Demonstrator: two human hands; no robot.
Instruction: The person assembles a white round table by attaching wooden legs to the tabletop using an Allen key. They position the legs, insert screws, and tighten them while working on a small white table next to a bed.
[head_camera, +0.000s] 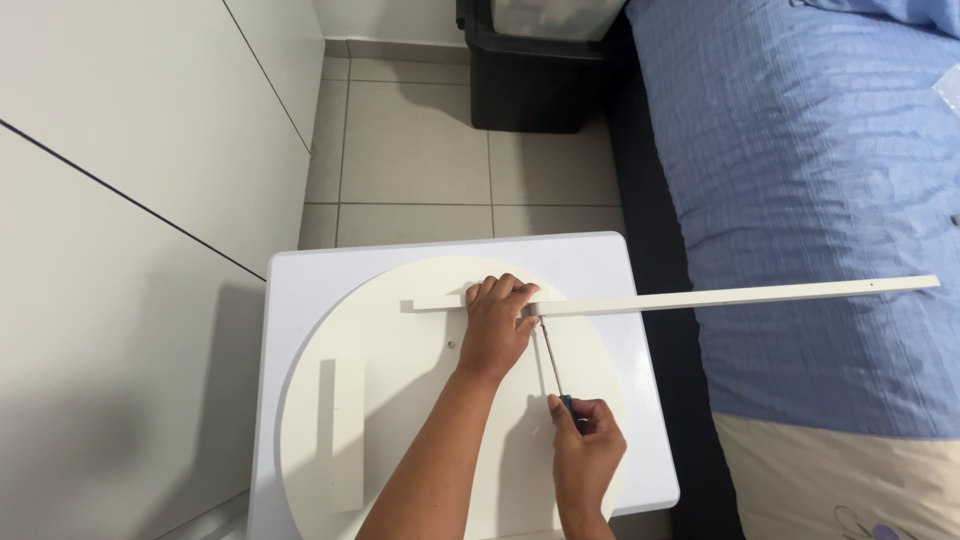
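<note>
1. The left hand (493, 325) lies on a long cream slat (700, 297), its fingers (500, 290) curled over the slat's far edge and pressing it down near its left end.
2. The slat lies across the upper part of a round cream panel (400, 400), and its right length juts well past the desk (320, 270), out over the bed (800, 180).
3. The right hand (585, 450) is clenched around the dark handle of a screwdriver (552, 365), low on the panel's right side.
4. The screwdriver's thin shaft slants up and to the left; its tip meets the slat's near edge just beside the left thumb.
5. The round panel lies flat on the square white desk and covers most of its top.
6. A shorter cream strip (342, 435) sits on the panel's left part, running toward the person, well apart from both hands.
7. A small screw point (451, 345) shows on the panel just left of the left wrist.
8. The bed on the right has a blue cover; a black bin (530, 80) stands on the tiled floor (410, 150) beyond the desk, and white cupboard fronts (120, 200) fill the left.
</note>
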